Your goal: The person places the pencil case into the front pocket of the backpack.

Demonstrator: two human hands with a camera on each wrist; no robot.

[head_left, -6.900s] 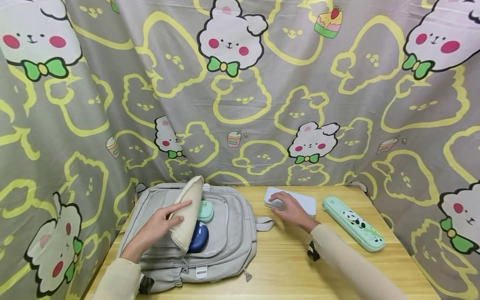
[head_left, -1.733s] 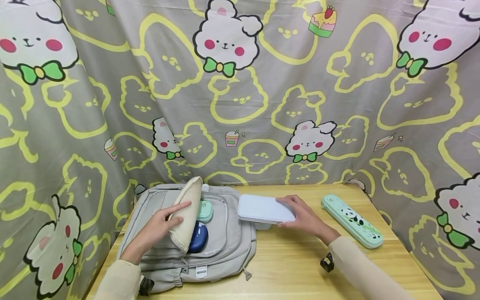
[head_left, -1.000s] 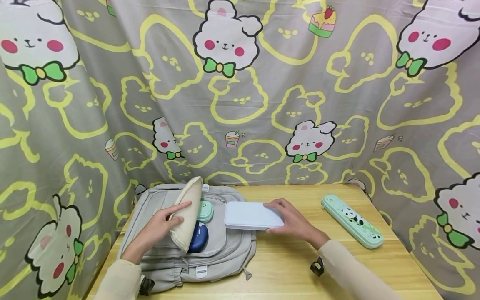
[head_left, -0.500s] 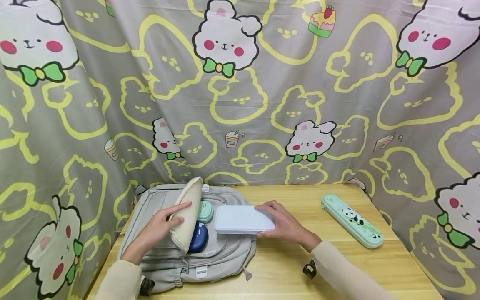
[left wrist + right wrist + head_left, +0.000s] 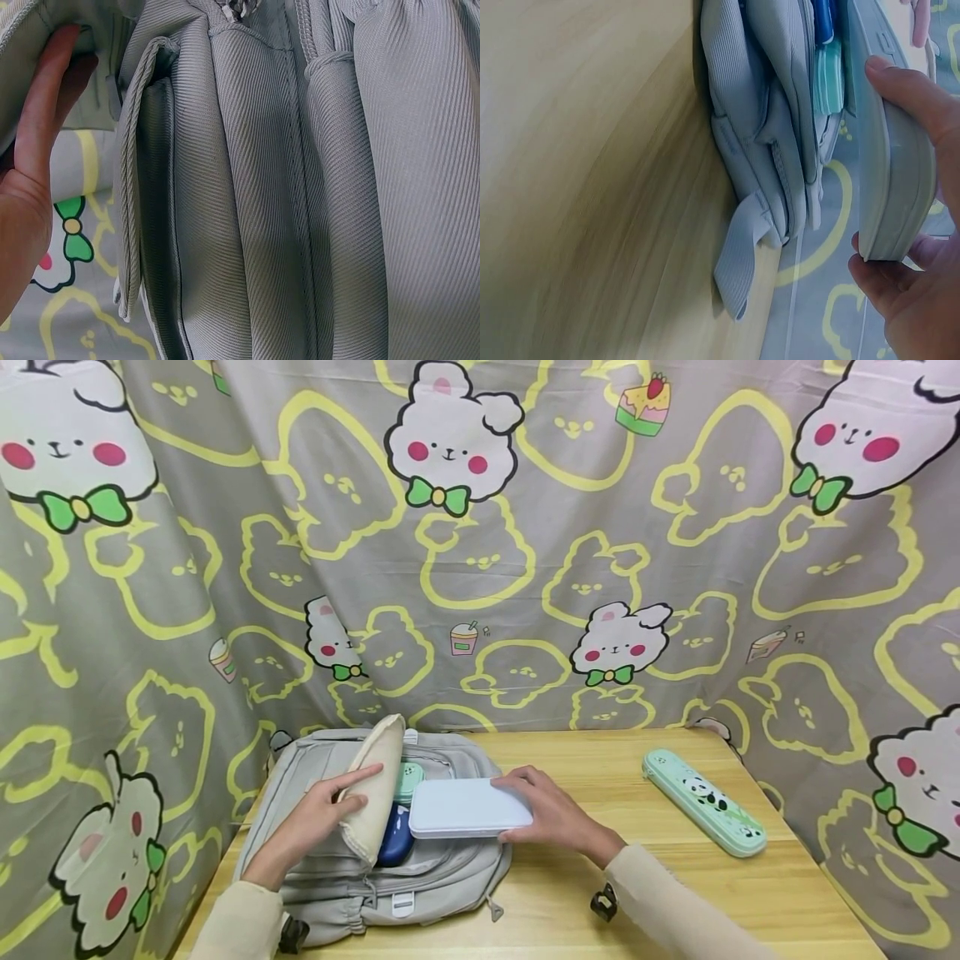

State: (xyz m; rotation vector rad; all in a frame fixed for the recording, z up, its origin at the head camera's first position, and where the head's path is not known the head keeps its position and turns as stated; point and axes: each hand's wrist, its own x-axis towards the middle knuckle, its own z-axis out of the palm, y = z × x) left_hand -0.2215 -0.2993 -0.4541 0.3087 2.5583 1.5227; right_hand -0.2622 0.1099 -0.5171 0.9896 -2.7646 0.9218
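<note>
A grey backpack (image 5: 480, 860) lies on the wooden table, its front pocket unzipped. My left hand (image 5: 311, 818) pinches the pocket's cream-lined flap (image 5: 381, 789) and holds it raised. Within the pocket are a small mint-green case (image 5: 408, 778) and a rounded navy blue case (image 5: 393, 843), both partly covered in the head view. My right hand (image 5: 551, 817) grips the right end of a flat, pale blue rectangular case (image 5: 468, 807), thumb on one side and fingers on the other. In the right wrist view that case (image 5: 896, 169) is held apart from the backpack.
A long mint pencil case with a panda picture (image 5: 705, 802) lies at the right of the wooden table (image 5: 592, 877). A webbing strap (image 5: 742, 259) sticks out from the backpack's side. A patterned curtain (image 5: 517, 543) encloses the back and both sides.
My right hand has picked the pale blue case up off the table and carried it left over the backpack, close to the open pocket. The left hand has kept holding the flap.
</note>
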